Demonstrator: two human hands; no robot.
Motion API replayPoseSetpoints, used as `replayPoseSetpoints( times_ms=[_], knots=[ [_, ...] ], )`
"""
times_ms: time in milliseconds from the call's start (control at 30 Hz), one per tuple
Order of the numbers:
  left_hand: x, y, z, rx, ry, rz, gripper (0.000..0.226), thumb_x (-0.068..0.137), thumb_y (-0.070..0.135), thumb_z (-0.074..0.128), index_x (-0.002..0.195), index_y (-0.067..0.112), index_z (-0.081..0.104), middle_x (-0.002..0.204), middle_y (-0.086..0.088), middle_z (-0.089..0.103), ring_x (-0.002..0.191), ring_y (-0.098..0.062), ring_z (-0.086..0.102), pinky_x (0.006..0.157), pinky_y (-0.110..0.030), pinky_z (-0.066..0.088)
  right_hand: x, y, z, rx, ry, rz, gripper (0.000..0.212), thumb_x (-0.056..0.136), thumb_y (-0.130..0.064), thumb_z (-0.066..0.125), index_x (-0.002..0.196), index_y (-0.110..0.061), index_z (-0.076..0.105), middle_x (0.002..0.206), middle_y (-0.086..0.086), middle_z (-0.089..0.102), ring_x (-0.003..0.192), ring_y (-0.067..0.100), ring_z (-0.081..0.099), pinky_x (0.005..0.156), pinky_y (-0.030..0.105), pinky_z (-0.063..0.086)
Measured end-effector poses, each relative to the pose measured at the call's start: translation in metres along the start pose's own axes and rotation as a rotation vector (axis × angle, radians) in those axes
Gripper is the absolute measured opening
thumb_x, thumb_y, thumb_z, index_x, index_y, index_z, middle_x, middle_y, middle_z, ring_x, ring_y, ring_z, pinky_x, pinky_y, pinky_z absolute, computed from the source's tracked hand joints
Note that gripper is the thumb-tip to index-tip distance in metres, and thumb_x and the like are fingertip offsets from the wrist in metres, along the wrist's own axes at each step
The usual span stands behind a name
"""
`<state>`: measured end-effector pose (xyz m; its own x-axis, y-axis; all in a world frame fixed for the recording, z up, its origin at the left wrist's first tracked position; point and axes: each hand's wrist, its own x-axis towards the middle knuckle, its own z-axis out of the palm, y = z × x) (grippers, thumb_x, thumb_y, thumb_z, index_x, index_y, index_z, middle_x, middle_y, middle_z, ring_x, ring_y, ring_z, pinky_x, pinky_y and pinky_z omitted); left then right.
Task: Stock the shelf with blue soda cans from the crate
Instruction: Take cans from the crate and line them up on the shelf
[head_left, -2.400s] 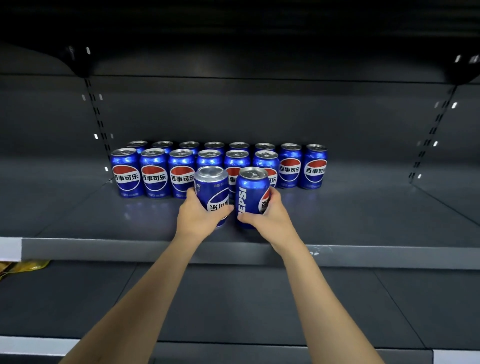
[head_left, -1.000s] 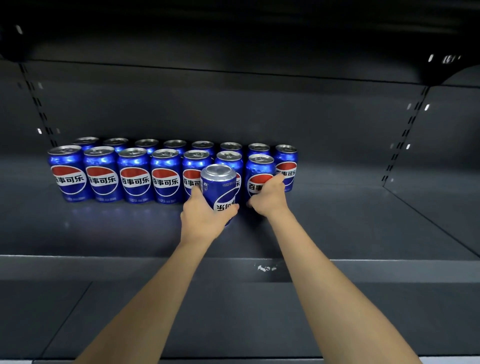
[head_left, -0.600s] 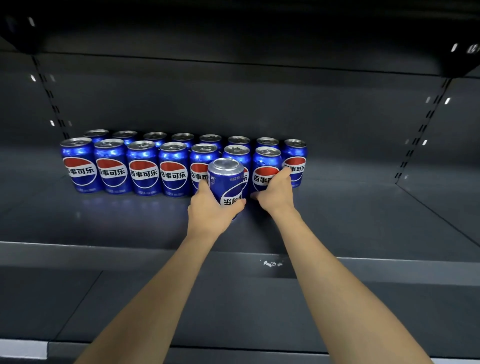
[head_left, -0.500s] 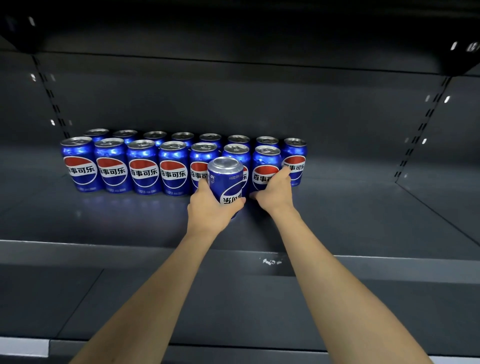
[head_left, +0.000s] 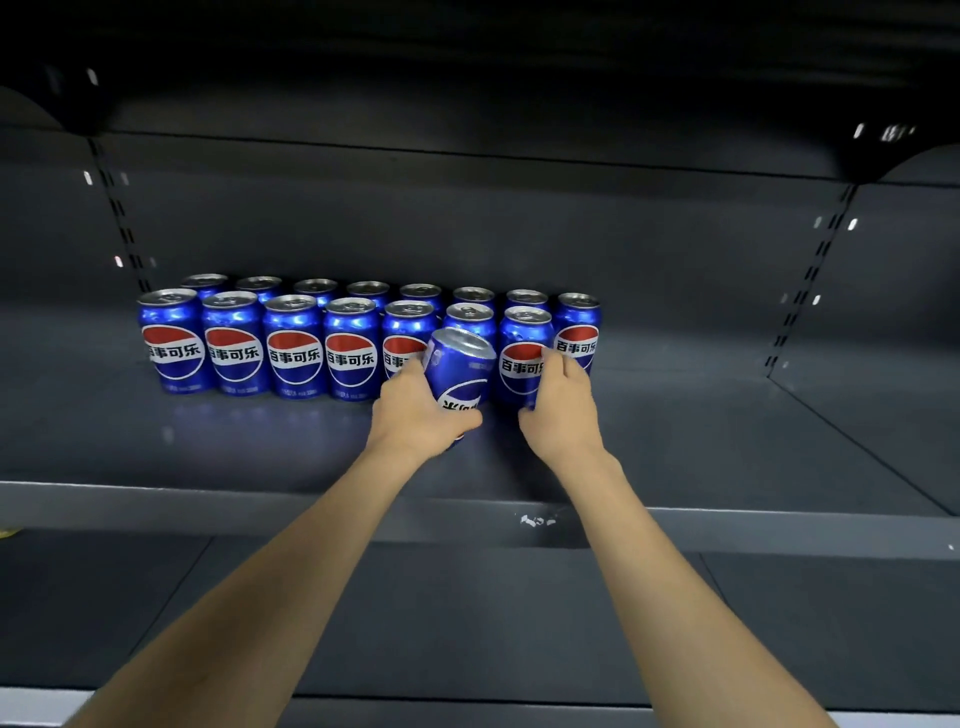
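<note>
Dark shelf (head_left: 701, 431), two rows of blue cans (head_left: 291, 343) at its back left – crate out of sight.
Left hand (head_left: 415, 415) is wrapped round a tilted can (head_left: 460, 371) just in front of the rows, its base hidden by fingers. Right hand (head_left: 558, 410) is curled against the front-row can (head_left: 522, 358) beside it; whether it truly grips is unclear. Back-row cans show little more than their tops.

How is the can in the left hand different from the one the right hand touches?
The left hand holds its can tilted, in front of the rows, logo turned sideways. The right hand touches a can standing upright in the front row on the shelf, logo facing out. Both are blue with silver tops.
</note>
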<state>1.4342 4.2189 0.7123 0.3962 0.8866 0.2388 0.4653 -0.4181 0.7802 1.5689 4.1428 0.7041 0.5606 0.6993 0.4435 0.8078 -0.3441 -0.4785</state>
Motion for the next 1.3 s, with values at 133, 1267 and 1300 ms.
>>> replayPoseSetpoints(
  times_ms=[133,1267,1300],
  knots=[
    [0.005,0.019,-0.022,0.517,-0.184,0.076,0.048,0.057,0.033,0.075,0.099,0.019,0.055,0.090,0.001,0.063,0.085,-0.020,0.060,0.072,-0.031,0.047,-0.001,-0.011,-0.006,-0.077,0.077,-0.124,0.079,0.076,0.004,0.062,0.146,-0.004,0.025,0.145,0.014,0.034,0.135,0.031,0.029,0.112,0.034,0.026],
    [0.019,0.102,-0.010,0.792,-0.376,0.595,0.138,0.056,0.045,0.086,0.149,0.020,-0.012,0.157,-0.005,0.004,0.143,-0.025,0.004,0.116,-0.041,0.008,-0.018,0.011,-0.025,0.301,-0.029,0.136,0.070,0.061,-0.031,0.087,0.114,-0.016,0.044,0.112,0.002,0.063,0.100,0.023,0.061,0.088,0.040,0.051],
    [0.018,0.098,-0.006,0.758,-0.395,0.556,0.141,0.055,0.043,0.087,0.148,0.021,-0.018,0.158,-0.006,-0.003,0.144,-0.025,-0.004,0.116,-0.042,0.004,-0.017,0.016,-0.027,0.321,-0.020,0.169,0.070,0.060,-0.030,0.087,0.114,-0.015,0.045,0.111,0.002,0.063,0.099,0.023,0.061,0.087,0.039,0.052]
  ],
)
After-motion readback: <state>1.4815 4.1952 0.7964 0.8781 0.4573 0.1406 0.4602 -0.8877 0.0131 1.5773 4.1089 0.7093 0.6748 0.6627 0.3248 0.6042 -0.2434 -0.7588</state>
